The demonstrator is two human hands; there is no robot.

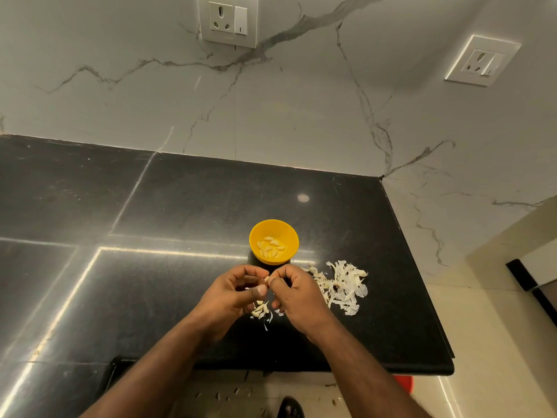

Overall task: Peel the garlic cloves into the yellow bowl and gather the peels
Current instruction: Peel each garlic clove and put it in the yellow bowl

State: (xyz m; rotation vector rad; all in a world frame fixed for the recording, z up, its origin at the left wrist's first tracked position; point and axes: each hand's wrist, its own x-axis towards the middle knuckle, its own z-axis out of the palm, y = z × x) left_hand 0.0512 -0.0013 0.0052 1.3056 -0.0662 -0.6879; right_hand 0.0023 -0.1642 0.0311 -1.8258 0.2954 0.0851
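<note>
Polished black stone countertop (180,206) here, speckled and glossy enough to throw back long streaks of light, with a white marble-look wall (301,101) behind it, grey veins running all over. Two white socket plates sit on that wall, one (228,21) straight ahead and one (482,60) off to the right.

Only one view, from the head camera, so: both hands meet over the counter. The left hand (238,292) and right hand (297,297) have their fingers curled in, thumbs and fingertips pinching a small pale garlic clove (266,279) right between them. It's mostly hidden, just a sliver shows at the thumb tips.

Just past the fingertips, nearly touching the knuckles, sits the yellow bowl (291,236), smooth plastic, round, with a handful of shiny peeled cloves (271,247) lying in the bottom.

Under the hands, below the thumbs, there's a small scatter of cloves and skin bits (261,310) on the stone. To the right of the right hand's fingers is the big heap of peels (343,286), thin, papery, curled, off-white flakes.

Down by the floor tiles a dark sandal (291,408) shows.
</note>
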